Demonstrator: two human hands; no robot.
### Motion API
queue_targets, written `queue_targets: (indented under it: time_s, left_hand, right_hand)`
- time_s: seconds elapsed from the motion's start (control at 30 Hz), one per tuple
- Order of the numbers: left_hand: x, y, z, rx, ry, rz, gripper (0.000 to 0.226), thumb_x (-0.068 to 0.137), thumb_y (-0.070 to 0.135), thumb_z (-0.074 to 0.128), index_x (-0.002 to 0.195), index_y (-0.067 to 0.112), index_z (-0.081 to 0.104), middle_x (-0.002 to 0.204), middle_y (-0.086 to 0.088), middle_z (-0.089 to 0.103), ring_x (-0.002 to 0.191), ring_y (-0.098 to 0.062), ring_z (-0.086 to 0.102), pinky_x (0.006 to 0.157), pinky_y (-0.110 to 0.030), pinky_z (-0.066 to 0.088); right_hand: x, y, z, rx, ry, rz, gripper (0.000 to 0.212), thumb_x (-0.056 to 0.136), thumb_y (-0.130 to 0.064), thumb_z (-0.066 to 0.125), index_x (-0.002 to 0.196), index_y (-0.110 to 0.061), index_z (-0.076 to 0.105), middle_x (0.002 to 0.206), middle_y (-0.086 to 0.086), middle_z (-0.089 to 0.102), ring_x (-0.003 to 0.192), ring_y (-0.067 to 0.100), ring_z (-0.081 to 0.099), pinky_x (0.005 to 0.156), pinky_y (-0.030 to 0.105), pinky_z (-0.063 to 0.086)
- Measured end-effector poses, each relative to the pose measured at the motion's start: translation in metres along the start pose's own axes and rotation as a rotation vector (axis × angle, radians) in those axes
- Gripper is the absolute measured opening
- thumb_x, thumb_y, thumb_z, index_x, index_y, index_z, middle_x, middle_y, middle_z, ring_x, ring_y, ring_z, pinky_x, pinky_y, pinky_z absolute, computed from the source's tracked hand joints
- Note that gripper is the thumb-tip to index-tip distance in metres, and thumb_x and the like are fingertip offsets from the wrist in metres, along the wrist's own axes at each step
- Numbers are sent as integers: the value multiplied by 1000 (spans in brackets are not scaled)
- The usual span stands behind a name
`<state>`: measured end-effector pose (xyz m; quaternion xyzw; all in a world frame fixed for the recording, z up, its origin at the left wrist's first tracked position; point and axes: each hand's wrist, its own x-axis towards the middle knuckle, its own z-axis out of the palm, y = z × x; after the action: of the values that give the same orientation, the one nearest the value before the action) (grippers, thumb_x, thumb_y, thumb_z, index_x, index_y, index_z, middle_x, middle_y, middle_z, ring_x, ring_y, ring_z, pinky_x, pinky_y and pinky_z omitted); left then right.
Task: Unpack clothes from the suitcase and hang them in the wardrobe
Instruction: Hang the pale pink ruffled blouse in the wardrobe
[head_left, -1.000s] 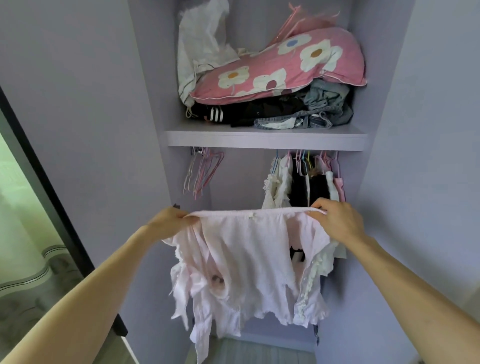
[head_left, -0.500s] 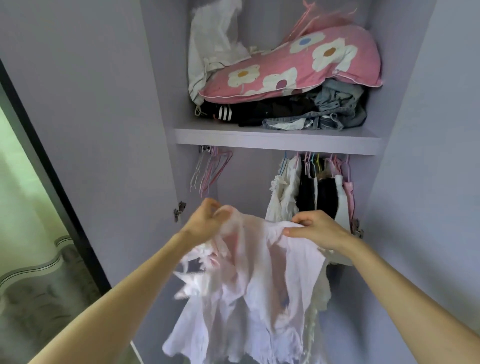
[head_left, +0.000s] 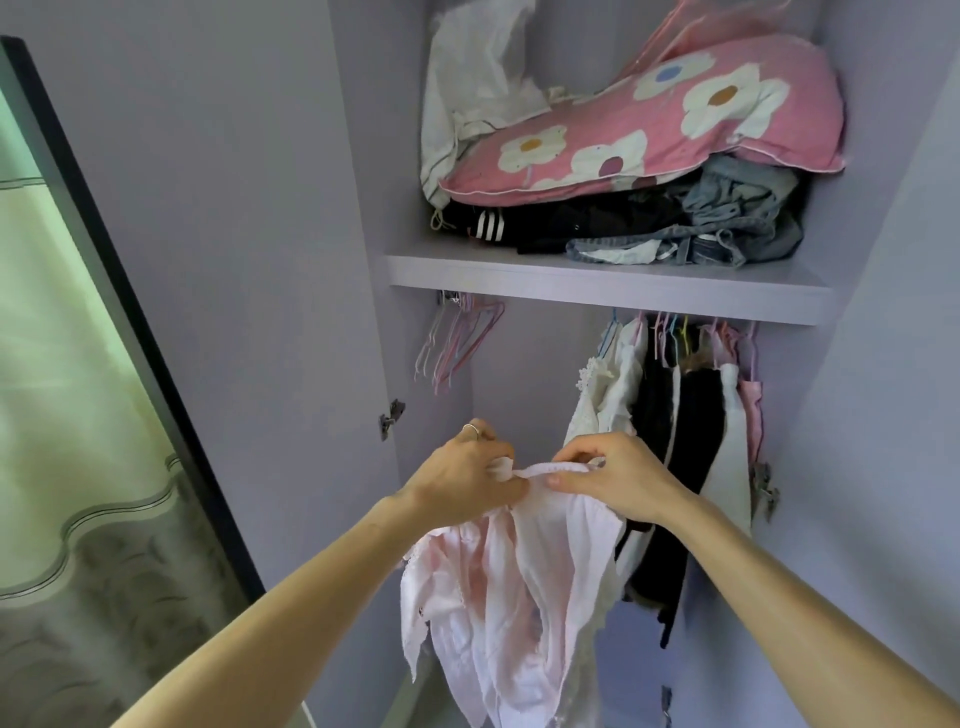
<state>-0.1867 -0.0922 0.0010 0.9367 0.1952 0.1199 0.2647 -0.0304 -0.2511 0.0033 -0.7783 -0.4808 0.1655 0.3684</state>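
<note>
Lower centre of frame: a pale pink garment (head_left: 509, 587) hangs before the open wardrobe (head_left: 519, 374), below its shelf (head_left: 597, 283). Both grips are closed on the garment's top edge. The left hand (head_left: 467, 483) holds it bunched, and the right hand (head_left: 618, 480) pinches the hem just beside it. No hanger is seen in the garment.

Assessment: the step in hand is readying this piece for hanging. Empty hangers (head_left: 457, 343) hang under the shelf at centre left, and hung clothes (head_left: 675, 415) fill the right. The next move calls for one hand to carry the garment alone while the other fetches a hanger.
</note>
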Motion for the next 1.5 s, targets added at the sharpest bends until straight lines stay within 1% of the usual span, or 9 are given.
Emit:
queue_targets:
  time_s: [0.13, 0.27, 0.37, 0.6, 0.73, 0.87, 1.07, 1.23, 1.5]
  left_hand:
    - [3, -15, -11, 306, 82, -29, 32, 87, 29, 53, 63, 24, 33, 60, 6, 42, 61, -22, 41, 55, -28, 35]
    - [25, -45, -38, 584, 213, 55, 13, 94, 31, 44, 85, 24, 50, 82, 3, 61, 79, -24, 55, 72, -30, 43]
    - [45, -72, -50, 822, 204, 112, 30, 100, 33, 36, 115, 17, 56, 104, -3, 69, 103, -24, 54, 92, -34, 36]
    - [117, -158, -103, 1115, 196, 43, 38, 100, 27, 43, 133, 9, 52, 133, -8, 54, 127, -27, 42, 110, -42, 27]
    - [146, -206, -133, 1228, 307, 40, 41, 79, 24, 74, 113, 1, 71, 122, -19, 65, 127, -38, 53, 115, -54, 20]
    - [161, -254, -125, 1385, 389, -30, 54, 103, 27, 29, 151, 2, 29, 163, -22, 11, 152, -38, 1, 118, -59, -13]
    - [190, -297, -84, 1477, 485, -61, 74, 104, 42, 11, 149, -5, -22, 157, -24, -28, 147, -36, -27, 104, -63, -33]
    - [212, -305, -70, 1434, 581, -49, 70, 104, 39, 14, 151, -3, -18, 157, -26, -27, 146, -39, -27, 101, -64, -34]
    - [211, -323, -61, 1439, 531, -28, 53, 103, 33, 19, 152, 13, 27, 163, -22, -13, 149, -40, -18, 109, -64, -23]
  right_hand:
    - [22, 2, 24, 5, 65, 27, 12, 79, -46, 77, 79, -35, 72, 74, -7, 68, 58, 5, 57, 59, 21, 44]
    - [62, -6, 40, 18, 123, 61, 23, 83, -45, 73, 74, -25, 67, 65, -2, 66, 54, 1, 56, 56, 19, 42]
    - [92, -12, 55, 12, 161, 76, 23, 86, -43, 71, 72, -25, 65, 61, -7, 66, 54, 4, 56, 59, 24, 45]
    - [207, -25, 92, -78, 248, 145, 20, 91, -48, 60, 106, -35, 66, 99, -20, 64, 96, 6, 61, 79, 24, 45]
    - [275, -6, 104, -53, 252, 224, 30, 94, -43, 56, 120, -27, 59, 113, -10, 63, 109, 16, 59, 84, 26, 43]
    - [353, 22, 127, -29, 261, 293, 40, 97, -40, 54, 130, -17, 51, 128, 3, 63, 115, 26, 59, 93, 31, 46]
    - [441, 53, 184, 126, 273, 353, 56, 101, -43, 45, 144, -8, 36, 142, 14, 50, 126, 34, 51, 102, 34, 41]
    - [484, 75, 201, 2, 376, 335, 27, 94, -22, 52, 107, -2, 67, 111, 19, 69, 100, 33, 66, 80, 29, 49]
    - [484, 79, 191, -144, 571, 384, 51, 105, -27, 23, 128, 4, 57, 138, 25, 53, 125, 40, 51, 102, 40, 39]
